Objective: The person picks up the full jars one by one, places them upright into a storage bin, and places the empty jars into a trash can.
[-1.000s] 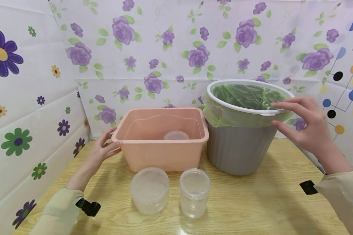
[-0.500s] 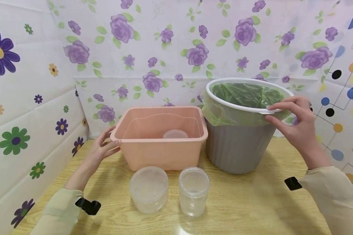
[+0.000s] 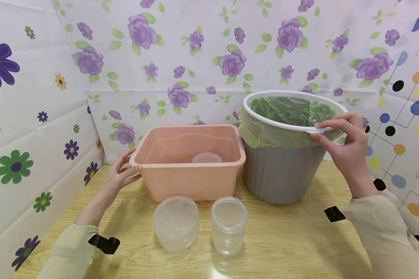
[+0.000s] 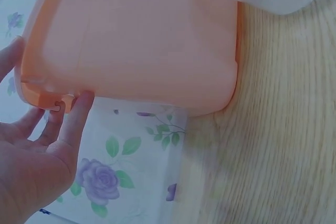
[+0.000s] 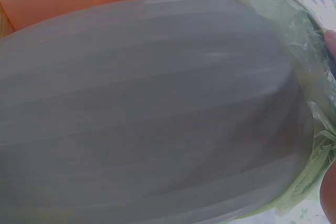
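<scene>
My left hand (image 3: 120, 175) grips the left end of the pink plastic basin (image 3: 188, 182). In the left wrist view, the thumb lies at the rim and several fingers reach under the basin's edge (image 4: 142, 40). My right hand (image 3: 350, 141) pinches the white rim ring (image 3: 277, 126) of the grey trash can (image 3: 281, 174) between thumb and forefinger. A green bag (image 3: 258, 135) lines the can and folds over its top. Grey ribbed wall (image 5: 157, 103) fills most of the right wrist view, with only bits of the hand at the right edge.
Before the basin stand a wide, clear lidded container (image 3: 176, 224) and a narrower clear jar (image 3: 229, 226). A clear round lid or container (image 3: 207, 157) shows inside the basin. Flower-printed cloth (image 3: 202, 69) hangs behind the wood-grain table (image 3: 283, 244), with patterned sheets at both sides.
My right hand has moved left onto the trash can's rim and closed its thumb and forefinger there. The left hand stays at the basin's end. The view has shifted slightly.
</scene>
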The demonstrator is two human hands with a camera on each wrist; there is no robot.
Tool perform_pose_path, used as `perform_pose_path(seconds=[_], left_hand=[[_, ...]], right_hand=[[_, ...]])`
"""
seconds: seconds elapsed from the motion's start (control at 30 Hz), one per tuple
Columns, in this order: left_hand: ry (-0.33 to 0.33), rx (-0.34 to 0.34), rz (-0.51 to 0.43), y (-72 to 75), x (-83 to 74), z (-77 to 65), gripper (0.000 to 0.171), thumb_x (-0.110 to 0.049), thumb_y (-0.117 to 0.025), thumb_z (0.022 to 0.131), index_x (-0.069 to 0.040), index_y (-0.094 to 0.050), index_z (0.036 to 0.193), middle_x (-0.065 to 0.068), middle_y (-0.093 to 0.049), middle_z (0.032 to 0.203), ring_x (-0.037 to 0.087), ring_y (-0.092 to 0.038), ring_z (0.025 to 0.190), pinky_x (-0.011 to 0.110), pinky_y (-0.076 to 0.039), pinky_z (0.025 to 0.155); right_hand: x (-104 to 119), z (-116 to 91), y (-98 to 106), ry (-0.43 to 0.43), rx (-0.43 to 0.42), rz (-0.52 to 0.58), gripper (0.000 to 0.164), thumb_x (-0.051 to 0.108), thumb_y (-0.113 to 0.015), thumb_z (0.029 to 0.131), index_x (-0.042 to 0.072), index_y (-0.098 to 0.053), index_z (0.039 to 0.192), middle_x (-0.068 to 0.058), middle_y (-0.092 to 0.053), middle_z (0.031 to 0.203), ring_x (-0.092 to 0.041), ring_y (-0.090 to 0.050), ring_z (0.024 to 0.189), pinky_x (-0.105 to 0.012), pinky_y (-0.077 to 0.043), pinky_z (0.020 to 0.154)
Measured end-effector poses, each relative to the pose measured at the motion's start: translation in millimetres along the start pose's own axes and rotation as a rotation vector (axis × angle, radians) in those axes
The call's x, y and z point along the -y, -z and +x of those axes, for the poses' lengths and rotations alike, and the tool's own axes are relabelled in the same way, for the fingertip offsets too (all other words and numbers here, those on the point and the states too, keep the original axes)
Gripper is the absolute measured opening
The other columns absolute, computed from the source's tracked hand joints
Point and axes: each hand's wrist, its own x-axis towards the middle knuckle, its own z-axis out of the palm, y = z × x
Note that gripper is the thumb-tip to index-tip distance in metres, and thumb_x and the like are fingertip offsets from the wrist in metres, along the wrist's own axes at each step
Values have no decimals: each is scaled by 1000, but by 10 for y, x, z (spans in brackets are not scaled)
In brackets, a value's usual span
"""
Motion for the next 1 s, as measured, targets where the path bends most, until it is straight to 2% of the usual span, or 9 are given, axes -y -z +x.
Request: perform_pose_path(seconds=[0.33,0.53,0.63,0.7,0.83,0.93,1.0], left_hand=[[29,21,8,64,-50,-23,72,-22,-57,100,-17,-16,159,-9,-37,133,-2,-56,108,20,-57,88],[33,31,11,48,-42,-19,72,-23,-57,101,-18,-16,160,-5,-36,135,0,-56,109,21,-57,88],[42,33,35,37,-58,-29,73,-24,-56,101,-18,-14,160,3,-32,142,0,-55,110,21,-57,89],[59,39,64,27,-84,-37,74,-26,-56,101,-19,-12,160,9,-28,150,4,-53,115,21,-56,90],[102,58,181,22,-197,-71,78,-34,-56,101,-21,-8,161,18,-15,163,27,-46,133,24,-56,93],[129,48,316,21,-299,-101,83,-44,-57,98,-21,-9,161,20,-17,163,42,-41,139,37,-54,100],[145,24,397,10,-357,-123,86,-50,-59,95,-20,-11,161,22,-22,162,45,-40,139,49,-50,104]], right_hand=[[165,25,-90,-15,-41,17,22,2,-85,73,-8,-74,88,20,-57,97,-6,-46,104,-22,-32,96],[195,18,-90,-37,-46,41,19,0,-83,74,-8,-73,88,19,-57,96,-6,-46,104,-22,-32,96],[197,15,-86,-46,-48,53,18,-1,-82,74,-9,-73,88,18,-57,95,-6,-46,104,-23,-32,97],[203,13,-85,-50,-49,55,19,-1,-82,74,-9,-72,88,18,-57,95,-7,-46,104,-23,-32,97],[210,12,-85,-65,-46,55,18,-2,-82,75,-9,-72,89,17,-57,94,-7,-46,104,-23,-31,97],[215,8,-84,-76,-45,51,18,-2,-81,75,-9,-72,89,17,-57,94,-7,-45,104,-23,-31,97],[220,9,-84,-76,-45,51,18,-2,-81,75,-9,-72,89,17,-57,94,-7,-45,104,-23,-31,98]])
